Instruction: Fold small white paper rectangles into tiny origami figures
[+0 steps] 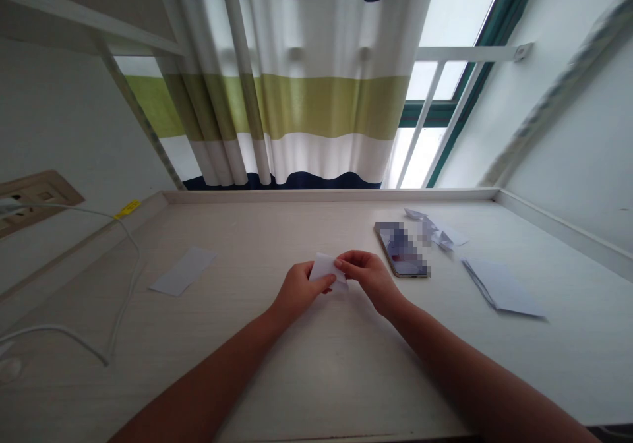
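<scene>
A small folded piece of white paper [324, 264] is held between my two hands, over the middle of the desk. My left hand [301, 290] grips its left and lower part, with the thumb lying across the front. At the upper right edge, my right hand [366, 273] pinches the paper between thumb and fingers. The fingers behind the paper are partly hidden. Just beyond my right hand lies a smartphone [401, 250], its screen blurred out.
Several small folded paper pieces [444, 238] lie behind the phone. A stack of white paper [504, 288] is at the right, a single paper sheet [182, 271] at the left. A white cable [129, 285] runs from the wall socket [42, 196] onto the desk [316, 377]. A curtain [326, 100] hangs behind.
</scene>
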`<state>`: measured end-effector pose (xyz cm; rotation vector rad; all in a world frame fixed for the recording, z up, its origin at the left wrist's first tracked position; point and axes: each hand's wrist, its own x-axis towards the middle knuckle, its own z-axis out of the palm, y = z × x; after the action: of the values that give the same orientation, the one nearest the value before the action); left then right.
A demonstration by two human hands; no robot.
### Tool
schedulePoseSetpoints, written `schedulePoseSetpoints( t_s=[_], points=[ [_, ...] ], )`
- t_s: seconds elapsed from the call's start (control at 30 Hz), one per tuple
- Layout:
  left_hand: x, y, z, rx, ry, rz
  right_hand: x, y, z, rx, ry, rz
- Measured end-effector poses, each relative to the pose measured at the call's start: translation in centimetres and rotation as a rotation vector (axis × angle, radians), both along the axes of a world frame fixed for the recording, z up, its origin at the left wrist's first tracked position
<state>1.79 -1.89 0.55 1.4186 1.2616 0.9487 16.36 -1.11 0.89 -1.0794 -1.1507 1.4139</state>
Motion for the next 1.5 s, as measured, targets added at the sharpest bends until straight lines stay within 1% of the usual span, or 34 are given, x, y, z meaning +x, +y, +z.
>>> schedulePoseSetpoints(
  t_s=[0.1,0.2,0.33,0.43,0.67,0.8,0.97,1.1,1.3,1.4,1.5],
  points=[
    [0.02,0.03,-0.12,-0.013,-0.013,0.013,-0.08,-0.04,-0.12,-0.029,0.024,0.001],
    [0.05,0.09,-0.25,-0.058,-0.060,0.011,-0.01,0.00,-0.27,-0.067,0.045,0.010],
    [0.15,0.10,-0.25,-0.123,-0.146,0.019,0.23,0.18,-0.39,-0.106,0.057,0.045],
    [0.22,0.03,-0.11,-0.137,-0.156,0.027,0.36,0.29,-0.43,-0.119,0.058,0.066],
    [0.08,0.04,-0.04,-0.080,-0.045,-0.006,0.25,0.19,-0.22,-0.118,0.064,0.047],
    [0.00,0.04,-0.13,-0.042,-0.017,-0.024,0.09,0.04,0.02,-0.086,0.058,0.058],
    [0.04,0.00,0.07,-0.038,-0.037,0.035,0.13,-0.07,0.11,-0.074,0.062,0.073],
    [0.05,-0.03,0.35,-0.042,-0.067,0.088,0.22,0.00,0.03,-0.066,-0.008,0.087],
    [0.15,-0.11,0.45,-0.049,-0.097,0.056,0.02,0.10,-0.02,-0.055,-0.047,0.039],
    [0.17,-0.11,0.44,-0.054,-0.112,0.053,0.01,0.07,-0.07,-0.048,-0.024,0.046],
    [0.07,0.02,0.33,-0.045,-0.129,0.077,0.13,0.01,-0.11,-0.061,-0.016,0.076]
  ],
)
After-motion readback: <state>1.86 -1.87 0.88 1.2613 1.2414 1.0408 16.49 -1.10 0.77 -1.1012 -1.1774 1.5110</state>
